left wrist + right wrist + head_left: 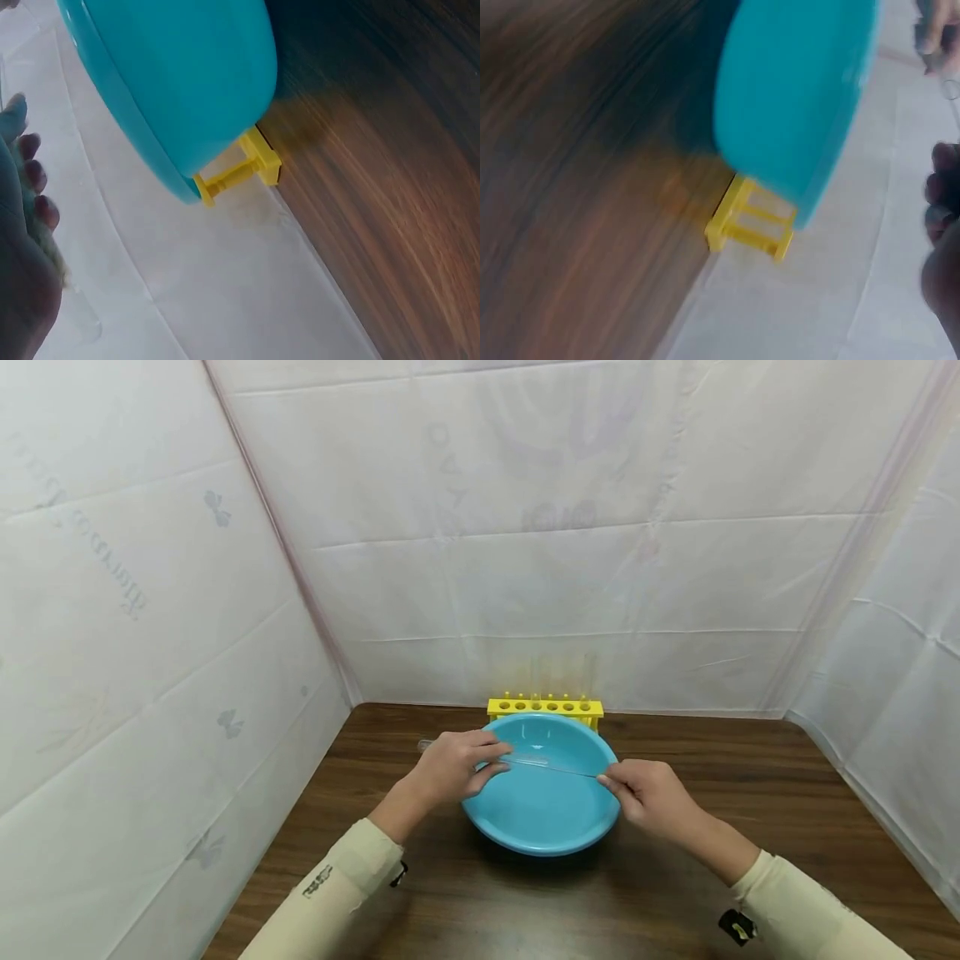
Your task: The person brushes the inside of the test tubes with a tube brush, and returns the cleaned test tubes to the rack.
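Note:
My left hand [453, 766] grips a clear glass test tube [531, 762] held sideways over the blue basin [542, 828]. The tube's mouth end points right, and its rounded end [91, 330] sticks out past the palm in the left wrist view. My right hand [647, 789] pinches the thin wire handle of a test tube brush [567, 772], which runs into the tube's mouth. Pale bristles [54, 255] show beside the left fingers; the rest of the brush head is hidden by the hand.
Behind the basin stands a yellow test tube rack [545, 706], partly hidden by the rim, with two clear tubes [587, 675] upright in it. Everything rests on a dark wooden table [720, 760]. White sheeting [562, 568] closes off the back and both sides.

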Demonstrator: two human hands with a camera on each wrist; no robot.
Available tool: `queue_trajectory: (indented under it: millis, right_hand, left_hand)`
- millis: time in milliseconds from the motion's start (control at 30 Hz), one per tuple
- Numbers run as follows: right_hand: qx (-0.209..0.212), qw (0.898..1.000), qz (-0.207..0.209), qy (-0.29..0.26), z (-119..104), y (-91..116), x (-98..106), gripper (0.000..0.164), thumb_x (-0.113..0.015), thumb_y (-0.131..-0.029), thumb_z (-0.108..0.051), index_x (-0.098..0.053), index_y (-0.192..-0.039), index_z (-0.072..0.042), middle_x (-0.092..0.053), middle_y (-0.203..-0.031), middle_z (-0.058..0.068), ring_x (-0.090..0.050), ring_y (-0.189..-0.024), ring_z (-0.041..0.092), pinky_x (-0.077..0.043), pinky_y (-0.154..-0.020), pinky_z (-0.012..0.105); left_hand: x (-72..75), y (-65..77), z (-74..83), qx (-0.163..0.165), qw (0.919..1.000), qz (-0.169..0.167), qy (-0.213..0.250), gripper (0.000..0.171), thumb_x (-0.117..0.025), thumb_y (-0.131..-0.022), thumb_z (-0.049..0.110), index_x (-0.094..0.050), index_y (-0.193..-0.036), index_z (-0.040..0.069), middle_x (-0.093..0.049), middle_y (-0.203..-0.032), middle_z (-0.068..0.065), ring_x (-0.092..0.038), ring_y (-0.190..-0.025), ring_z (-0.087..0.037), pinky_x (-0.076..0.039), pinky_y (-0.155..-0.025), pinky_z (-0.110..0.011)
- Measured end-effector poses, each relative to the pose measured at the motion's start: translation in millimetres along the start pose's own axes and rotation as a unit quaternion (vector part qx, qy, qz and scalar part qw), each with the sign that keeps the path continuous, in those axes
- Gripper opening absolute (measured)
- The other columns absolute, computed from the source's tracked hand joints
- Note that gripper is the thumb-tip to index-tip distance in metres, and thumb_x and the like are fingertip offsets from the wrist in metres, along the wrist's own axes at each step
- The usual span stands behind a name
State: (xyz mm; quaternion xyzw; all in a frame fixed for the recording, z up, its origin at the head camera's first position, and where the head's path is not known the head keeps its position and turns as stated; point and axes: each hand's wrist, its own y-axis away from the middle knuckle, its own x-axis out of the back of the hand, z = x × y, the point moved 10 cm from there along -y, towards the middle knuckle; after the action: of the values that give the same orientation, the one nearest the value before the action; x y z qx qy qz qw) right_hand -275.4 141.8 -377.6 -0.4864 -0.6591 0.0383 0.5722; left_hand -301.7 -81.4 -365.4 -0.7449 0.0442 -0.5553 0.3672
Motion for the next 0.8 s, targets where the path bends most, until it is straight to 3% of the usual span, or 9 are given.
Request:
queue_trajectory:
  millis: [67,133,233,333,467,567,633,700,800]
  right_hand:
    - [0.094,0.991,0.039,0.084,-13.9,2.8,4.1,0.036,-0.053,-0.114,-0.029,-0.067,-0.083,-0.017,-0.054,-0.066,-0.009,-0.04,-0.062,-0.003,-0.038,-0.054,0.013]
    - [0.154,0.976,0.064,0.137,-21.8,6.9,5.2,0.041,-0.047,-0.115,-0.033,-0.068,-0.086,-0.013,-0.06,-0.069,-0.006,-0.043,-0.063,0.001,-0.04,-0.055,0.012]
    - [0.191,0.966,0.077,0.158,-25.3,11.1,4.9,0.043,-0.044,-0.116,-0.032,-0.067,-0.087,-0.011,-0.063,-0.07,-0.005,-0.045,-0.063,0.005,-0.04,-0.055,0.013]
    - [0.175,0.973,0.081,0.125,-22.6,11.7,6.1,0.037,-0.05,-0.115,-0.027,-0.066,-0.084,-0.013,-0.056,-0.066,-0.006,-0.041,-0.061,0.002,-0.037,-0.054,0.011]
    - [0.064,0.995,0.073,0.008,-6.9,6.5,8.4,0.03,-0.067,-0.104,-0.007,-0.063,-0.076,-0.015,-0.044,-0.06,-0.008,-0.034,-0.058,-0.008,-0.032,-0.05,0.01]
    - [-0.062,0.993,0.051,-0.086,11.6,4.9,5.9,0.032,-0.069,-0.1,0.0,-0.063,-0.071,-0.012,-0.04,-0.057,-0.01,-0.031,-0.053,-0.009,-0.031,-0.045,0.015]
    - [-0.142,0.98,0.028,-0.138,22.2,6.1,2.0,0.033,-0.066,-0.104,-0.004,-0.064,-0.071,-0.007,-0.039,-0.056,-0.011,-0.032,-0.05,-0.005,-0.031,-0.043,0.021]
    - [-0.211,0.959,-0.002,-0.188,30.2,7.7,-3.0,0.037,-0.063,-0.107,-0.01,-0.063,-0.072,0.001,-0.038,-0.056,-0.01,-0.032,-0.049,0.0,-0.032,-0.043,0.024]
    - [-0.297,0.915,-0.051,-0.269,37.0,10.8,-11.6,0.044,-0.059,-0.11,-0.019,-0.06,-0.075,0.009,-0.038,-0.057,-0.008,-0.032,-0.05,0.006,-0.032,-0.045,0.027]
  left_hand:
    - [-4.5,3.5,-6.0,0.023,0.9991,-0.029,0.022,0.023,-0.081,-0.097,0.027,-0.081,-0.116,0.014,-0.077,-0.095,0.003,-0.069,-0.073,-0.004,-0.056,-0.063,-0.017]
    - [-9.9,8.0,-11.6,0.048,0.9963,-0.058,0.042,0.026,-0.078,-0.099,0.029,-0.081,-0.119,0.013,-0.078,-0.097,0.003,-0.069,-0.073,-0.005,-0.057,-0.064,-0.019]
    - [-17.0,14.3,-17.6,0.074,0.9912,-0.088,0.064,0.029,-0.075,-0.101,0.032,-0.08,-0.123,0.013,-0.079,-0.101,0.003,-0.069,-0.074,-0.004,-0.059,-0.068,-0.02]
    - [-18.9,16.5,-20.2,0.084,0.9892,-0.096,0.072,0.028,-0.074,-0.102,0.033,-0.079,-0.123,0.015,-0.079,-0.103,0.004,-0.069,-0.074,-0.003,-0.06,-0.07,-0.02]
    - [-15.8,13.8,-19.9,0.072,0.993,-0.076,0.054,0.027,-0.075,-0.101,0.031,-0.08,-0.121,0.014,-0.079,-0.099,0.004,-0.068,-0.071,-0.003,-0.058,-0.066,-0.019]
    - [-12.4,11.2,-17.6,0.054,0.9965,-0.056,0.032,0.025,-0.077,-0.1,0.03,-0.081,-0.119,0.014,-0.078,-0.096,0.003,-0.067,-0.072,-0.004,-0.057,-0.065,-0.019]
    - [-9.8,10.2,-16.1,0.042,0.9981,-0.041,0.016,0.024,-0.079,-0.099,0.028,-0.081,-0.118,0.014,-0.078,-0.096,0.003,-0.069,-0.075,-0.005,-0.059,-0.066,-0.02]
    - [-6.4,9.6,-15.0,0.032,0.9991,-0.026,0.001,0.023,-0.08,-0.098,0.026,-0.081,-0.118,0.014,-0.079,-0.097,0.003,-0.072,-0.08,-0.007,-0.061,-0.071,-0.022]
    - [0.4,9.1,-14.3,0.021,0.9994,0.0,-0.027,0.023,-0.082,-0.096,0.021,-0.082,-0.118,0.015,-0.081,-0.1,0.002,-0.073,-0.085,-0.011,-0.062,-0.075,-0.025]
